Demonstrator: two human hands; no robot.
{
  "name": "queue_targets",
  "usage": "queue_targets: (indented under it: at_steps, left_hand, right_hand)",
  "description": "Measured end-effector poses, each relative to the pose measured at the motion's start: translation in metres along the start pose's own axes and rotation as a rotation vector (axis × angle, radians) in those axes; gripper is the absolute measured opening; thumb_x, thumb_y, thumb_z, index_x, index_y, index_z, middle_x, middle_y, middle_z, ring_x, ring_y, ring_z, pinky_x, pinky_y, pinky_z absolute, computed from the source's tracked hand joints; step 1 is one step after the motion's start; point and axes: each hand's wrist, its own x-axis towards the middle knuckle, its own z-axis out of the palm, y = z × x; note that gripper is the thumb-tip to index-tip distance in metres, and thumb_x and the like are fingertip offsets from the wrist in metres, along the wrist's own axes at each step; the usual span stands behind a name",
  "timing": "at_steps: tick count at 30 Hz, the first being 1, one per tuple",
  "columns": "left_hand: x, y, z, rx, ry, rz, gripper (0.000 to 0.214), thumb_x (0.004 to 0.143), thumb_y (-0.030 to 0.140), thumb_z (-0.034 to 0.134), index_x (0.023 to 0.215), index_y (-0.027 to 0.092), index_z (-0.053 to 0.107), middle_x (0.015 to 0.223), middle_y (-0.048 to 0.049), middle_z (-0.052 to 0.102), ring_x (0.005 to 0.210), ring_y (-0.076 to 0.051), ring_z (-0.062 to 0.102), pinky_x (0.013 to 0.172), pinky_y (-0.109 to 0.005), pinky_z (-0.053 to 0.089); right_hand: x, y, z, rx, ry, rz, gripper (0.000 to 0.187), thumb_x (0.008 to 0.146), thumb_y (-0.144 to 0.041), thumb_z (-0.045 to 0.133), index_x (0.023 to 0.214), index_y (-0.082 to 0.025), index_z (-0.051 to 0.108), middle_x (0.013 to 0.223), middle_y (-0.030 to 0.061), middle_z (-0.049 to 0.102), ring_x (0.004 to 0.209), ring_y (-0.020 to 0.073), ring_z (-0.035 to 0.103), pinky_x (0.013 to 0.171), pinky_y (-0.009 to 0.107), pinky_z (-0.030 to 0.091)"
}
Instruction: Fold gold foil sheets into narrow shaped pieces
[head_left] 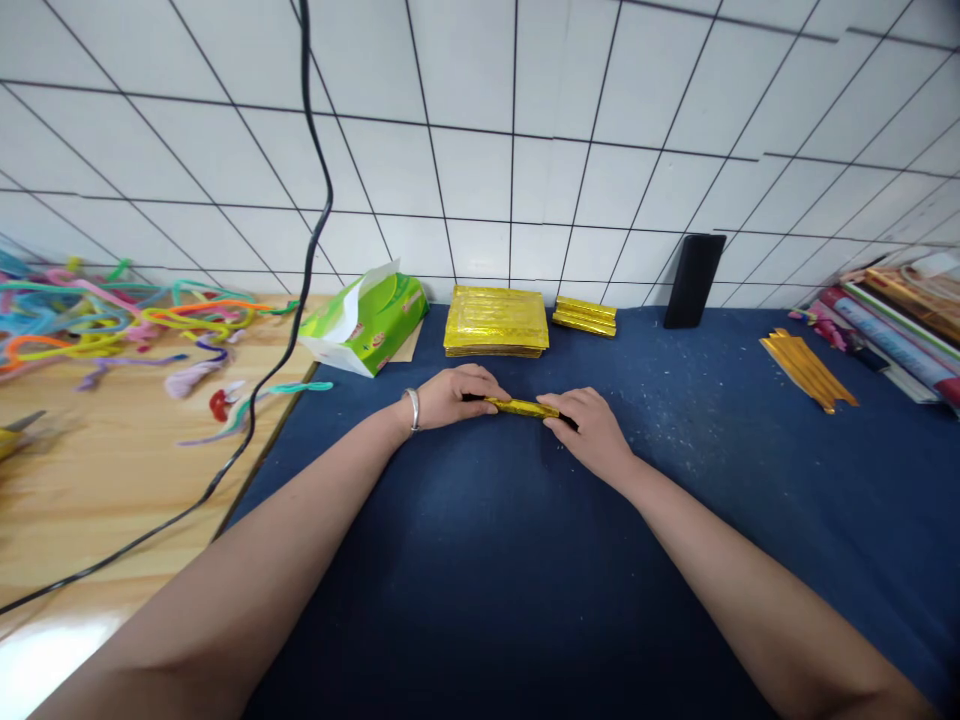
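A narrow folded strip of gold foil paper [521, 407] lies level between my hands, just over the dark blue cloth [480, 560]. My left hand [459, 396], with a silver bangle at its wrist, pinches the strip's left end. At the right end, my right hand [589, 425] grips it between thumb and fingers. Beyond my hands, against the wall, sits a stack of gold foil paper [496, 320]. Beside that stack are a few folded gold strips [585, 316]. My fingers cover both ends of the held strip.
A green tissue pack [371, 318] stands left of the stack. Colourful pipe cleaners [135, 315] spread over the wooden tabletop [135, 480], crossed by a black cable [311, 240]. A black phone [694, 281] leans on the wall. Rightward lie flat gold strips [808, 370] and books [900, 335].
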Motion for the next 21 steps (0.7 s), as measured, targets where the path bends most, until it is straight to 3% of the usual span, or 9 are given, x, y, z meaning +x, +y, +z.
queue_targets:
  at_steps: [21]
  left_hand:
    - [0.0003, 0.002, -0.0023, 0.06, -0.041, 0.025, 0.028, 0.084, 0.029, 0.056, 0.11, 0.026, 0.064, 0.101, -0.0058, 0.061, 0.092, -0.014, 0.055, 0.087, -0.032, 0.046]
  right_hand:
    - [-0.0013, 0.0023, 0.0028, -0.079, -0.023, -0.052, 0.029, 0.088, -0.027, 0.048, 0.115, -0.031, 0.06, 0.097, 0.0034, 0.061, 0.092, 0.0194, 0.049, 0.08, 0.035, 0.037]
